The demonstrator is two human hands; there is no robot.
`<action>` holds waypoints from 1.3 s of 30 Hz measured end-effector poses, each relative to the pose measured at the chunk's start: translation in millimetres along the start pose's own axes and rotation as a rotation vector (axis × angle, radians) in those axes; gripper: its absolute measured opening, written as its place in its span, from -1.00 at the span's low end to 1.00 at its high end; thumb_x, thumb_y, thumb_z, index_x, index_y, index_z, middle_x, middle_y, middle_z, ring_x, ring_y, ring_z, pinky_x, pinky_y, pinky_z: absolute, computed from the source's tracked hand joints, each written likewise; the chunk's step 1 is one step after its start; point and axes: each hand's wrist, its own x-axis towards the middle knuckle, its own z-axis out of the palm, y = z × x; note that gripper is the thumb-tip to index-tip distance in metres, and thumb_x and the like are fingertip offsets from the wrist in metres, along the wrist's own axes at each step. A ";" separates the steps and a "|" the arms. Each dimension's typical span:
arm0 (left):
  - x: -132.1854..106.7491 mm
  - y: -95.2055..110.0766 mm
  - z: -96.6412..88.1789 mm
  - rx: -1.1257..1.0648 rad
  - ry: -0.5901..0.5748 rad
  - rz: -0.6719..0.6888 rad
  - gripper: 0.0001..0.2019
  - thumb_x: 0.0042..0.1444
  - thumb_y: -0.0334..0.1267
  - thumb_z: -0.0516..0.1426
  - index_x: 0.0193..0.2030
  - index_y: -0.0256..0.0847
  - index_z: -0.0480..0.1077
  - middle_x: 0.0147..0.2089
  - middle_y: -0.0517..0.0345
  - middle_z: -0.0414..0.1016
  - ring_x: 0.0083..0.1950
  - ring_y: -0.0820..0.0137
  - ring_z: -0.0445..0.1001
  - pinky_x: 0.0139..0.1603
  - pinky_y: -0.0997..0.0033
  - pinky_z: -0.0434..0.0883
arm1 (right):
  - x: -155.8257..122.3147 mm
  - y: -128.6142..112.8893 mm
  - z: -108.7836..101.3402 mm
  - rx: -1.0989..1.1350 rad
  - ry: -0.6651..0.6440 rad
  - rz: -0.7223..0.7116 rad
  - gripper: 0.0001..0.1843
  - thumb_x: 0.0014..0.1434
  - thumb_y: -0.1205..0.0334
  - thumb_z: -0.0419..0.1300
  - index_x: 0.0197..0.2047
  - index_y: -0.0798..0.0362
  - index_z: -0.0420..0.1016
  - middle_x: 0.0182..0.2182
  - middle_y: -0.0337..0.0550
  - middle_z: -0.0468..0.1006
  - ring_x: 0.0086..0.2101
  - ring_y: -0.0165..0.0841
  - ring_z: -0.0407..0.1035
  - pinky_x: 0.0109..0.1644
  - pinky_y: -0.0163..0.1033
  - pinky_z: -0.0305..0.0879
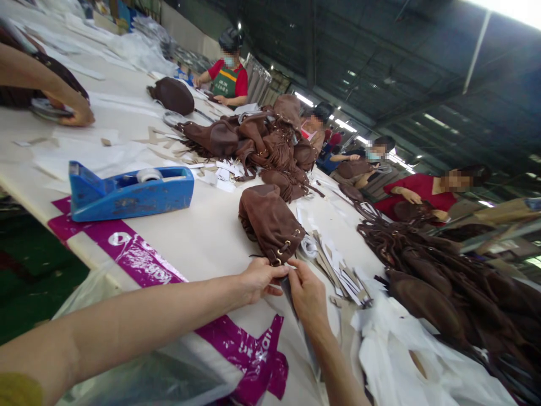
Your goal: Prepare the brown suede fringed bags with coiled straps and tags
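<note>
A brown leather bag (270, 220) with fringe and gold eyelets lies on the table, its eyeleted edge towards me. Close to that edge, my left hand (260, 282) is closed, thumb and fingers pinched at the top of a dark strap. My right hand (310, 293) is closed on the same strap (301, 324), which runs down towards me with a pale, shiny wrapping along it. Fingertips of both hands nearly meet, and they hide the exact spot they grip.
A blue tape dispenser (131, 192) stands to the left beside purple printed tape (139, 254). Brown bags (253, 132) are heaped ahead, with more bags (456, 282) at right. Paper strips (338, 268) and white wrapping (414, 349) lie nearby. Several co-workers line the table; another person's hand (78, 110) is at upper left.
</note>
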 end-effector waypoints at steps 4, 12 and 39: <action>6.3 -5.8 1.4 -0.040 0.041 0.026 -0.75 -0.16 -0.34 0.39 -0.38 -0.33 0.42 -0.42 0.15 0.46 -0.44 0.45 0.44 -0.45 0.47 0.44 | 2.8 1.6 -20.2 0.143 -0.152 0.094 -0.59 0.18 -0.07 0.03 -0.15 0.05 0.49 -0.30 -0.11 0.58 -0.32 -0.26 0.46 -0.27 -0.19 0.36; 3.1 -3.4 2.6 -0.049 0.050 0.000 -0.72 -0.06 -0.23 0.36 -0.41 -0.30 0.35 -0.49 0.21 0.38 -0.50 0.50 0.39 -0.48 0.48 0.43 | -9.7 14.1 -31.7 0.198 -0.298 0.133 -0.64 0.06 -0.05 0.18 -0.55 0.06 0.42 -0.67 -0.37 0.25 -0.57 -0.44 0.12 -0.47 -0.32 0.06; 13.8 -12.4 10.8 0.186 0.104 0.073 -0.57 -0.08 0.10 0.25 -0.50 -0.25 0.28 -0.65 0.29 0.28 -0.63 0.51 0.29 -0.69 0.56 0.06 | -5.2 20.4 -0.2 0.394 -0.185 0.235 -0.56 0.06 -0.21 0.18 -0.35 0.03 0.48 -0.50 -0.20 0.50 -0.50 -0.28 0.35 -0.51 -0.27 0.27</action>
